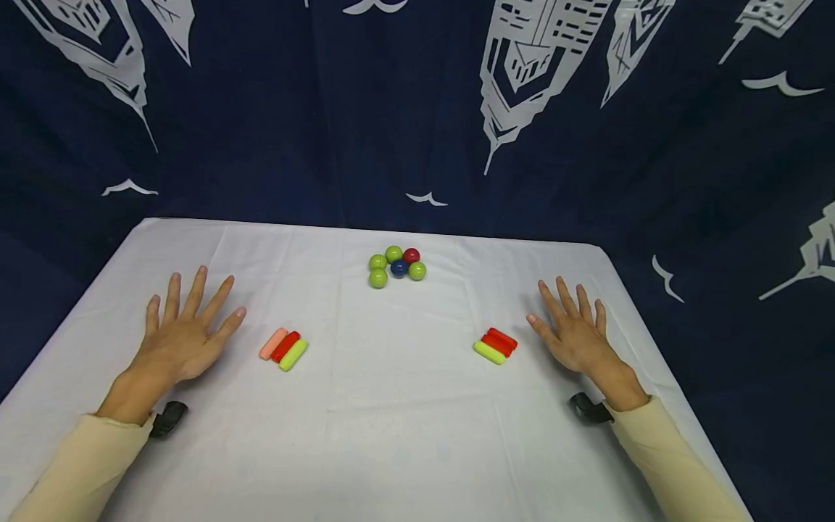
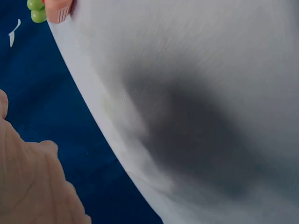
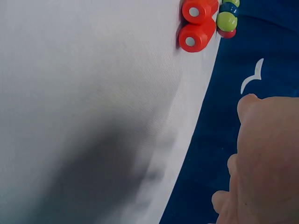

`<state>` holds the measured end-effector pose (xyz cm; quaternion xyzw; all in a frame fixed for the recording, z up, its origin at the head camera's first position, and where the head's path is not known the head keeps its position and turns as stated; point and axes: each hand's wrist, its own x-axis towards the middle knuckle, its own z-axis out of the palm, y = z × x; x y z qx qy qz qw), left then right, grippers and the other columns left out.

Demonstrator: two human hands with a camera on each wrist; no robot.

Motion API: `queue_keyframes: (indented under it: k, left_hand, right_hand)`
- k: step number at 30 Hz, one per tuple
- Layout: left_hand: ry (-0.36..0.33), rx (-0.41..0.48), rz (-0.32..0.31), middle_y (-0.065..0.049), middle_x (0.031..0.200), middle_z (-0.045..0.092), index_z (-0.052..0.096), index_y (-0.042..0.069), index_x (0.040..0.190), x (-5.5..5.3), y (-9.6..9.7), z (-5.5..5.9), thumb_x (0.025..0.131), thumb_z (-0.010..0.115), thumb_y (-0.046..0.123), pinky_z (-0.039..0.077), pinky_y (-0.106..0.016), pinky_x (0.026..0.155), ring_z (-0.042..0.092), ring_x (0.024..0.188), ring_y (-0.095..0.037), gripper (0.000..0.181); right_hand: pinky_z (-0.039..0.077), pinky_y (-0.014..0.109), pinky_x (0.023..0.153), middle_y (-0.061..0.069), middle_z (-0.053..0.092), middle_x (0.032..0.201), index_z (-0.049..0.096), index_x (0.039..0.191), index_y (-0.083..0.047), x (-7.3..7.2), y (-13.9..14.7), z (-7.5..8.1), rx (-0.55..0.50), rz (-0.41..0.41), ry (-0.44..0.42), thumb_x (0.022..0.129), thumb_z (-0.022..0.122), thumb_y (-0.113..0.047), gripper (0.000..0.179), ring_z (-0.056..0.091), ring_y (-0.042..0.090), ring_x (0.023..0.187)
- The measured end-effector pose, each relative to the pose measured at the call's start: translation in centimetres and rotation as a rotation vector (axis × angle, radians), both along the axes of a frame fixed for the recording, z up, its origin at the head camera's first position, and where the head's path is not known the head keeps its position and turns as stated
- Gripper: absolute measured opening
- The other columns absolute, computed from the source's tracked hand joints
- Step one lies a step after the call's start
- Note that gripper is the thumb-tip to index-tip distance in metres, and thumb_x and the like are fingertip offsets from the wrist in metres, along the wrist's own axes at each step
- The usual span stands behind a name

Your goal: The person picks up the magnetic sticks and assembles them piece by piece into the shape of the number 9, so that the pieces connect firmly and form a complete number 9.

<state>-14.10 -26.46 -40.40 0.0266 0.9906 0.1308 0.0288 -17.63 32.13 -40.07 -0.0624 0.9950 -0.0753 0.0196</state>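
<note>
Wrist views crop both hands (image 2: 30, 182) (image 3: 268, 161), the left also the pink stick (image 2: 58, 10).

Head view looks forward and down over the whole worktop (image 1: 404, 435) — each wrist view, lower and nearer, faces far, sharing the balls (image 1: 399, 269).

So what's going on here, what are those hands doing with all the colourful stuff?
Nothing is being held right now. The person's left hand and right hand are both spread open over the white table. Near the left hand lie three sticks: pink, red and yellow-green. Near the right are three more sticks: two red, one yellow-green. Six shiny balls sit grouped farther back.
</note>
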Motion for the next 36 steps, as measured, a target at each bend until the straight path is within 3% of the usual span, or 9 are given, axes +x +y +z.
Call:
queue_keyframes:
  k: [17, 27, 36]
  left_hand:
    - [-0.011, 0.012, -0.018, -0.021, 0.165, -0.014, 0.005, 0.020, 0.162, 0.0, 0.5, 0.0, 0.103, 0.022, 0.063, -0.014, -0.073, 0.111, -0.022, 0.147, -0.051, 0.076]
    - [-0.020, 0.091, -0.070, -0.021, 0.165, -0.015, 0.004, 0.022, 0.162, 0.4, 0.7, 1.0, 0.104, 0.023, 0.059, -0.013, -0.075, 0.108, -0.020, 0.148, -0.052, 0.071]
    - [-0.016, 0.188, -0.141, -0.027, 0.165, 0.004, 0.012, 0.020, 0.162, 1.2, 1.6, 1.5, 0.107, 0.030, 0.051, -0.005, -0.077, 0.109, -0.004, 0.149, -0.056, 0.066]
  right_hand:
    - [-0.005, 0.072, 0.112, 0.022, 0.004, 0.167, 0.015, 0.161, -0.016, 0.1, -1.2, 0.0, -0.080, 0.027, 0.017, 0.103, 0.033, -0.060, 0.076, 0.001, 0.055, 0.149]
    - [-0.005, 0.071, 0.113, 0.021, 0.005, 0.167, 0.019, 0.161, -0.018, -0.3, -3.3, 0.1, -0.164, 0.059, 0.021, 0.103, 0.038, -0.056, 0.072, 0.002, 0.052, 0.150]
    - [-0.005, 0.070, 0.113, 0.019, 0.005, 0.168, 0.020, 0.161, -0.021, -0.7, -5.5, 0.6, -0.244, 0.100, 0.002, 0.104, 0.039, -0.053, 0.068, 0.001, 0.052, 0.150]
